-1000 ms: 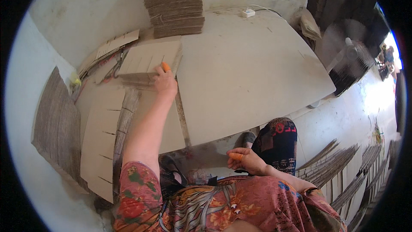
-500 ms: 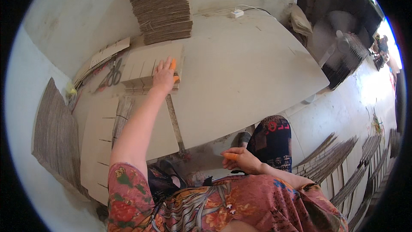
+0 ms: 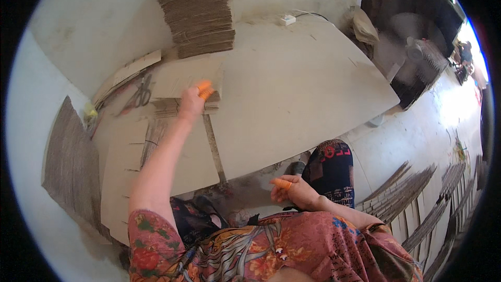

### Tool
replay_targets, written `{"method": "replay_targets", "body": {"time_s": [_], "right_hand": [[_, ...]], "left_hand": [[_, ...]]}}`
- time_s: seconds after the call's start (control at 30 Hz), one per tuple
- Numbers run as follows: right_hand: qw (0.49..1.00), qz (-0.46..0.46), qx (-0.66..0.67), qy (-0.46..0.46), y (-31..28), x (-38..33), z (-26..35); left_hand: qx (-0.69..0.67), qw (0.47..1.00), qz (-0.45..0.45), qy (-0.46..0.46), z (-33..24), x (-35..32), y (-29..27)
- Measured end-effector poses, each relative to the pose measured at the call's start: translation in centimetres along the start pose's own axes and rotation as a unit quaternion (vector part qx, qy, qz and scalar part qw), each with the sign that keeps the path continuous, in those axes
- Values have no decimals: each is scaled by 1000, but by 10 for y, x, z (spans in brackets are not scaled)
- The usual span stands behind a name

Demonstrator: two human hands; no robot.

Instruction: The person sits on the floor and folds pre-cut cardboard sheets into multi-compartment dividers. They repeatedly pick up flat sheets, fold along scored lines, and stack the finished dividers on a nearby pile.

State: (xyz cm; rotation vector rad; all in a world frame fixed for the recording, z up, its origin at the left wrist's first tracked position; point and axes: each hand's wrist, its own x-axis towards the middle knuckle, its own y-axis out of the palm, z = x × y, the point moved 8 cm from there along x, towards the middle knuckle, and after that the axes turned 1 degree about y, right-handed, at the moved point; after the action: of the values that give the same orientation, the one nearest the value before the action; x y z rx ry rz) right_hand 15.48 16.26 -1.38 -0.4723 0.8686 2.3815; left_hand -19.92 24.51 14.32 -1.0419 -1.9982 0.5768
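My left hand (image 3: pixel 193 102) is at the near edge of a stack of tan cardboard sheets (image 3: pixel 182 75), its fingers drawn together and slightly smeared by motion. Orange finger covers sit on some of its fingers. Whatever those fingers grip, if anything, I cannot make out. Slits run across the top sheet, which looks blurred. In front of my body my right hand (image 3: pixel 295 190) hovers beside my knee, fingers curled in and an orange cover on one digit. Nothing shows in it.
A tall cardboard pile (image 3: pixel 195 15) stands against the wall. Scissors (image 3: pixel 142 93) lie left of the stack. More sheets lean at the left (image 3: pixel 73 162). A white adapter (image 3: pixel 287 20) with a cable rests at the table's back. A fan (image 3: pixel 412 47) and cardboard bundles (image 3: pixel 402 188) are on the right.
My left hand has gone from lying spread on the stack to bunched fingers, and it has drawn slightly toward me. My right hand's fingers have curled in a little more.
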Motion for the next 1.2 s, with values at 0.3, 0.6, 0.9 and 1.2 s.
{"method": "replay_targets", "body": {"time_s": [0.3,0.6,0.9,1.2], "right_hand": [[956,-67,225,-177,-29,0,30],[941,-157,147,-261,-41,-3,29],[936,-153,14,-317,-46,-27,46],[832,-168,-132,-512,39,-81,138]], "left_hand": [[-133,906,252,312,-166,-252,77],[453,862,-19,-227,96,-210,-161],[379,904,49,-190,61,-183,-188],[344,929,129,-37,-22,-153,-64]]}}
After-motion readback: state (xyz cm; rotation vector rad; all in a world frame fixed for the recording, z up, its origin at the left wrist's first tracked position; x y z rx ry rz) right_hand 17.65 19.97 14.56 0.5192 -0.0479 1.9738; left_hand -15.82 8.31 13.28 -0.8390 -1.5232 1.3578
